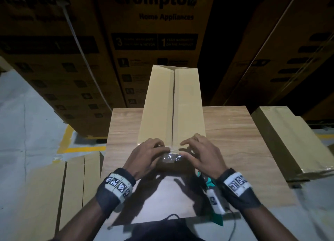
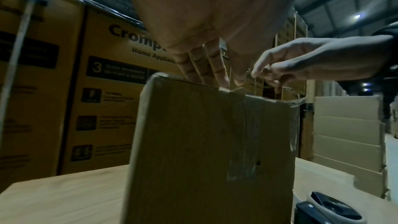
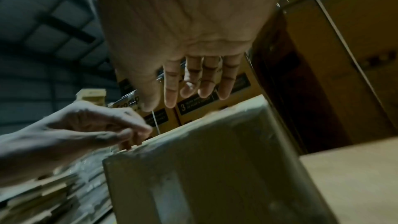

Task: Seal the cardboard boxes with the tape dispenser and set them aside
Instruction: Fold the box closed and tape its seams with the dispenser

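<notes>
Both hands, left hand (image 1: 144, 157) and right hand (image 1: 200, 157), are pressed with spread fingers on clear tape (image 1: 171, 157) at the near end of the cardboard box (image 1: 171, 105) on the table (image 1: 235, 132); sealing step judged just begun, tape dispenser (image 2: 329, 209) needed next for the top seam.

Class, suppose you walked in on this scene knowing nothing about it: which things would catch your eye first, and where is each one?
First, the long cardboard box lying on the wooden table, its top seam running away from the viewer. Next, both hands at its near end: the left hand and right hand work a crinkled piece of clear tape over the edge. Behind looms a wall of big printed cartons.
</notes>
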Action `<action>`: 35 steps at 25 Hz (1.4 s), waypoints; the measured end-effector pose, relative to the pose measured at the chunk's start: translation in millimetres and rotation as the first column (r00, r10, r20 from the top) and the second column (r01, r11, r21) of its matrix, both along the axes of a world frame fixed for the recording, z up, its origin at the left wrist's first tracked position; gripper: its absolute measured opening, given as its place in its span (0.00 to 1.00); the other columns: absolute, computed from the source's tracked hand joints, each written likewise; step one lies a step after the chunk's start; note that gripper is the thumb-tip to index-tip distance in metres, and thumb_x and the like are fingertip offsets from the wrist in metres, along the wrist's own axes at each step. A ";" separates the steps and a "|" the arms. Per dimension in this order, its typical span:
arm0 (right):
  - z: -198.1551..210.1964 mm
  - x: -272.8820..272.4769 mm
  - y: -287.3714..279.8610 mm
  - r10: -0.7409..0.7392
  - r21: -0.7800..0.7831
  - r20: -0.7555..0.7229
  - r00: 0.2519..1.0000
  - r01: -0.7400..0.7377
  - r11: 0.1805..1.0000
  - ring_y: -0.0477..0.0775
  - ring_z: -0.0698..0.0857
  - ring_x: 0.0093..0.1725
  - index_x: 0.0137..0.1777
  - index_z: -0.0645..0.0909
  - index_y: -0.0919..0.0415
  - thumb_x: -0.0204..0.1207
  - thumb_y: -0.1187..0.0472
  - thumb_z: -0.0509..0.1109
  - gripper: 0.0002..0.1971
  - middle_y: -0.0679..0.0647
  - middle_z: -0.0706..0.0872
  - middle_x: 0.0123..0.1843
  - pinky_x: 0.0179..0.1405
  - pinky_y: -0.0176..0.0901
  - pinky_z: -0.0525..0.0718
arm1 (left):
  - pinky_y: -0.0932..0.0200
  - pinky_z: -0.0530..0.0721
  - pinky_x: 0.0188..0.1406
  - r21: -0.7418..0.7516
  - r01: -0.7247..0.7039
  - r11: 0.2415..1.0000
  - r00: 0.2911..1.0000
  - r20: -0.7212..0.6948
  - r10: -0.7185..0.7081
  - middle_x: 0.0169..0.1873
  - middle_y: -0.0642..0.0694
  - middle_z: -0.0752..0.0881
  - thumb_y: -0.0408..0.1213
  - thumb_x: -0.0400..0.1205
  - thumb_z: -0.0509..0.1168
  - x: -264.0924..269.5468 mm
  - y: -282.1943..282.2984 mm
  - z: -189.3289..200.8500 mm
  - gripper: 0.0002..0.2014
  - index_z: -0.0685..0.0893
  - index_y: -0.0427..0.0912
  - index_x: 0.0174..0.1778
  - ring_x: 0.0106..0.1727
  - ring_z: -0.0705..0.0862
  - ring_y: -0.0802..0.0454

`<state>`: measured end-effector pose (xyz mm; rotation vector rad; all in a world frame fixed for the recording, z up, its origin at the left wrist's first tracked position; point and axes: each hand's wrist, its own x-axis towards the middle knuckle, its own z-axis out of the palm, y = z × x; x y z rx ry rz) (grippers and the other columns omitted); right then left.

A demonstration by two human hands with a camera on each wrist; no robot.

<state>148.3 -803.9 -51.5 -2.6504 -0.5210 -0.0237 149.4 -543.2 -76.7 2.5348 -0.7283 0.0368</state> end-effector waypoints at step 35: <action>-30.4 23.3 -53.8 -0.051 -0.043 -0.154 0.987 0.045 0.998 0.39 0.82 0.38 0.50 0.79 0.38 0.62 0.39 0.85 0.21 0.40 0.84 0.37 0.38 0.49 0.88 | 0.58 0.85 0.37 -0.051 -0.126 0.991 0.937 -0.334 0.101 0.33 0.60 0.87 0.45 0.66 0.85 37.2 68.5 9.4 0.13 0.92 0.52 0.44 0.38 0.84 0.62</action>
